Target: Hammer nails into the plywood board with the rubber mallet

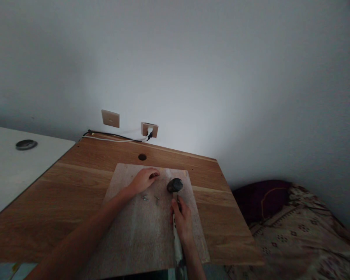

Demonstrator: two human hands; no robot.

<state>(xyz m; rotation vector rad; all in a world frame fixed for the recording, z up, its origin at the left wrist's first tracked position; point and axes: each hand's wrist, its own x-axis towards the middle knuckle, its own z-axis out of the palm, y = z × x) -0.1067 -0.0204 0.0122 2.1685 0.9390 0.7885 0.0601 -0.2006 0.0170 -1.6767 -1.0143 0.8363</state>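
Observation:
My right hand is wrapped round the upper part of the pale, worn handle of a hammer. The dark, rounded hammer head is over the right part of a flat wooden board. My left hand is near the board's far edge, left of the hammer head and apart from it. Its fingers are curled together, and whatever they hold, if anything, is too small to make out. Between my hands, small metal nails lie in two loose groups on the board.
The board lies on a brown wooden table with a round hole. Cables run along its back edge to a wall socket. A white tabletop adjoins at the left. Patterned fabric is at the right.

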